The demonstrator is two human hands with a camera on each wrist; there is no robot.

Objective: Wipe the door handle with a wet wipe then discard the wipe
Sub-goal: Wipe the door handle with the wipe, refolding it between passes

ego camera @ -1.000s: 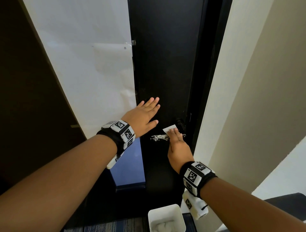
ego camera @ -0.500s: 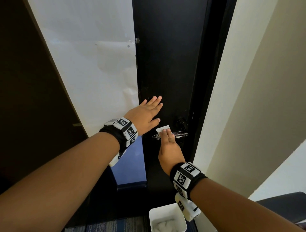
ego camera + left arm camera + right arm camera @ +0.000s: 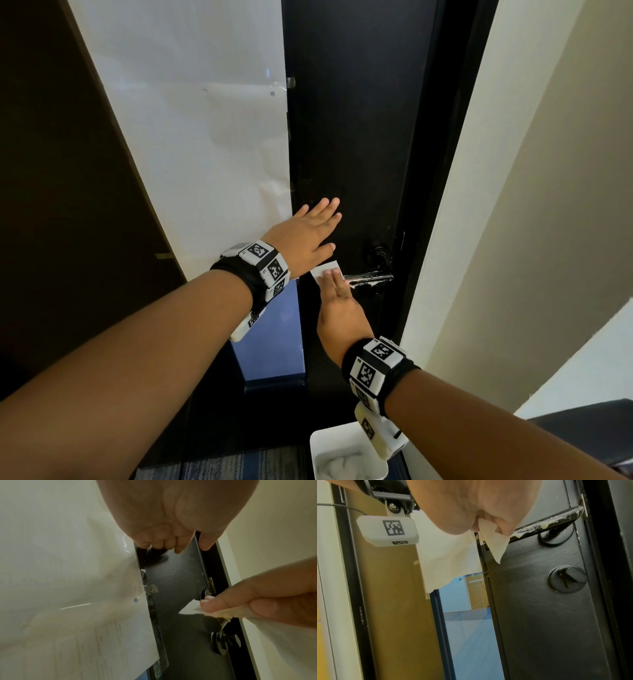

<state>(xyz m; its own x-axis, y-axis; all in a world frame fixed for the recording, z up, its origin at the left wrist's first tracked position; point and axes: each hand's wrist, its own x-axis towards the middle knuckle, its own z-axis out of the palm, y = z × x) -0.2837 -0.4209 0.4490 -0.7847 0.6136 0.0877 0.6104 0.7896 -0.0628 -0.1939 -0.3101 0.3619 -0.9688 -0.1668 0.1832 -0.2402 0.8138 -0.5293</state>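
Note:
My left hand (image 3: pixel 308 233) lies flat with straight fingers on the black door (image 3: pixel 359 137), above and left of the handle. The black lever handle (image 3: pixel 371 277) juts left from its rosette; in the right wrist view the handle (image 3: pixel 547 522) carries pale smears. My right hand (image 3: pixel 334 275) holds a white wet wipe (image 3: pixel 325 269) folded over the handle's free end. The wipe (image 3: pixel 494 543) hangs below my curled fingers, and in the left wrist view thumb and finger pinch the wipe (image 3: pixel 190 607). The handle's free end is hidden under the wipe.
A white bin (image 3: pixel 318 442) with crumpled wipes inside stands on the floor below my right wrist. A thumb-turn lock (image 3: pixel 567 578) sits under the handle. White paper (image 3: pixel 205 137) covers the glass panel left of the door. A cream wall (image 3: pixel 513 205) borders the right.
My right hand has slid left along the handle with the wipe, from near the rosette to the free end, baring more of the lever. The left hand stays flat on the door.

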